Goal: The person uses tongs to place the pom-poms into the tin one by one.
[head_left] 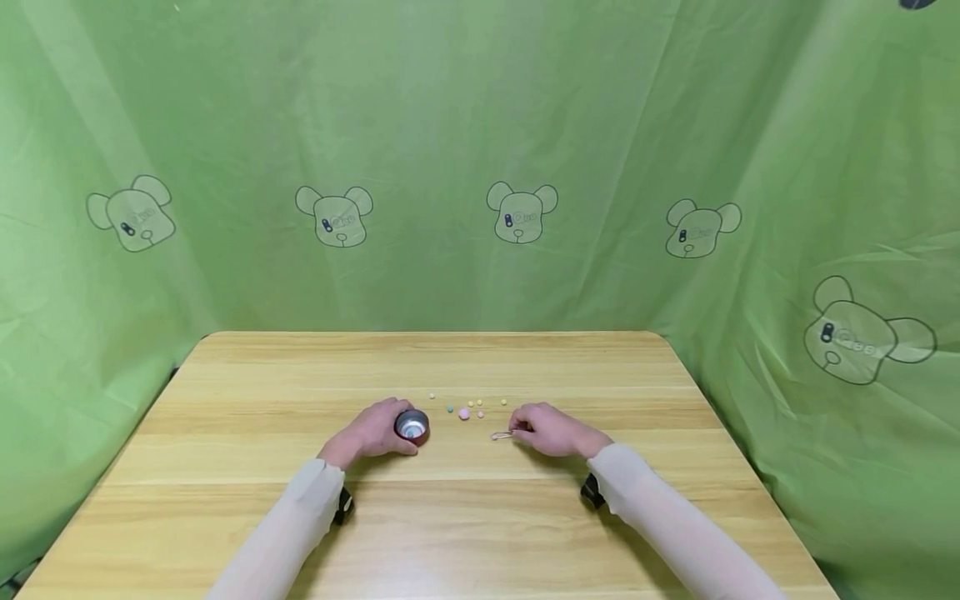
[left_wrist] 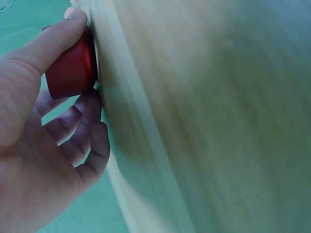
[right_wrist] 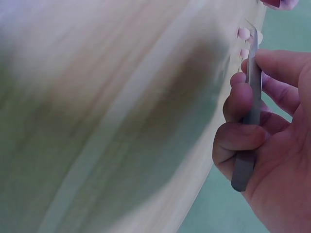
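Cup (head_left: 411, 426) left, tweezers (right_wrist: 254, 104) right, beads (head_left: 464, 414) mostly between

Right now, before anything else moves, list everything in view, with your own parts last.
table: 1, light wood, under the hands
cup: 1, red outside, silvery inside, in the left hand
tweezers: 1, grey, in the right hand
large ball: 1, pink, on the table between the hands
small pink balls: 2, pale pink, near the large one
yellow balls: 3, yellow, same cluster
teal ball: 1, teal, left of the large one
cloth: green, behind and beside the table
bear-head prints: 5 in the head view, dark outlines, on the cloth
wrist devices: 2, black, at the cuffs
sleeves: 2, pale, on the forearms
left hand: 1, around the cup
right hand: 1, gripping the tweezers
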Action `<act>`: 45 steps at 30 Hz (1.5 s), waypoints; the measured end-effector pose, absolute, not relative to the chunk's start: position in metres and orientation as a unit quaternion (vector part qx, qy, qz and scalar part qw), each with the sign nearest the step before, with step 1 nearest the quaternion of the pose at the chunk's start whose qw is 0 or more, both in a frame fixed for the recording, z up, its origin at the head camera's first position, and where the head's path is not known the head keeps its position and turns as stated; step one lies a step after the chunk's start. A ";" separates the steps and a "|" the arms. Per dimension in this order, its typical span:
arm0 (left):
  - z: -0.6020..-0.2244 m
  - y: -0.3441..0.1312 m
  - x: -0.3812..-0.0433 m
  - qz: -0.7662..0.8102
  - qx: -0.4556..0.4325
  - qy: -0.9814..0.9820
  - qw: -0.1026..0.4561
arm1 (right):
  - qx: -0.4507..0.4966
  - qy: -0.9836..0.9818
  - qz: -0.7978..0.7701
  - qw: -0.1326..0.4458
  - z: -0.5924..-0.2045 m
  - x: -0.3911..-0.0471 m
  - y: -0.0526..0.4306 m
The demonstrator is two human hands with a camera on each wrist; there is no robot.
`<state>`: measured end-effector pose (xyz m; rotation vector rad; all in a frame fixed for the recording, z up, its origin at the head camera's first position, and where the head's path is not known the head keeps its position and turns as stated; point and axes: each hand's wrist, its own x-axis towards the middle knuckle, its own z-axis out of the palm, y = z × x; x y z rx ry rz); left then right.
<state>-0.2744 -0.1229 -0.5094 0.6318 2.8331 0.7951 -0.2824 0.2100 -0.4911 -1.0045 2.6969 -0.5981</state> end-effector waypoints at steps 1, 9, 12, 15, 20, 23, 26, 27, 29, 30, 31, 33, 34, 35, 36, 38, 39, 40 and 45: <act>-0.510 -0.123 -0.275 0.263 0.209 0.940 0.066 | -0.342 0.912 -0.202 0.099 -0.492 -0.283 0.211; -0.510 -0.123 -0.275 0.260 0.211 0.940 0.065 | -0.348 0.913 -0.193 0.095 -0.496 -0.285 0.212; -0.510 -0.122 -0.275 0.262 0.211 0.940 0.066 | -0.347 0.913 -0.194 0.094 -0.496 -0.285 0.213; -0.509 -0.122 -0.275 0.262 0.210 0.940 0.067 | -0.347 0.912 -0.198 0.090 -0.495 -0.285 0.213; -0.509 -0.122 -0.275 0.259 0.211 0.940 0.066 | -0.335 0.913 -0.212 0.096 -0.493 -0.285 0.212; -0.509 -0.123 -0.275 0.260 0.214 0.939 0.066 | -0.328 0.913 -0.221 0.101 -0.494 -0.285 0.214; -0.509 -0.123 -0.275 0.260 0.214 0.939 0.065 | -0.323 0.913 -0.228 0.101 -0.494 -0.285 0.216; -0.509 -0.123 -0.276 0.259 0.214 0.940 0.065 | -0.322 0.912 -0.231 0.101 -0.494 -0.285 0.217; -0.509 -0.124 -0.276 0.257 0.213 0.941 0.064 | -0.319 0.913 -0.233 0.102 -0.494 -0.285 0.217; -0.509 -0.124 -0.276 0.256 0.212 0.941 0.064 | -0.319 0.913 -0.233 0.102 -0.494 -0.285 0.218; -0.510 -0.124 -0.276 0.255 0.212 0.941 0.064 | -0.319 0.913 -0.231 0.103 -0.494 -0.285 0.218; -0.510 -0.124 -0.276 0.255 0.212 0.941 0.064 | -0.320 0.913 -0.230 0.106 -0.495 -0.285 0.218; -0.510 -0.124 -0.276 0.256 0.213 0.941 0.064 | -0.321 0.913 -0.227 0.108 -0.495 -0.285 0.218; -0.510 -0.124 -0.276 0.256 0.213 0.941 0.064 | -0.323 0.913 -0.226 0.108 -0.495 -0.285 0.218; -0.510 -0.124 -0.276 0.257 0.213 0.941 0.064 | -0.325 0.912 -0.224 0.108 -0.496 -0.285 0.218; -0.510 -0.124 -0.276 0.258 0.214 0.940 0.064 | -0.329 0.912 -0.224 0.106 -0.496 -0.285 0.218; -0.510 -0.123 -0.276 0.257 0.214 0.940 0.064 | -0.330 0.911 -0.223 0.105 -0.496 -0.285 0.218; -0.509 -0.123 -0.276 0.257 0.214 0.940 0.064 | -0.331 0.911 -0.223 0.104 -0.496 -0.286 0.218; -0.509 -0.124 -0.276 0.256 0.213 0.940 0.066 | -0.338 0.910 -0.218 0.101 -0.498 -0.287 0.218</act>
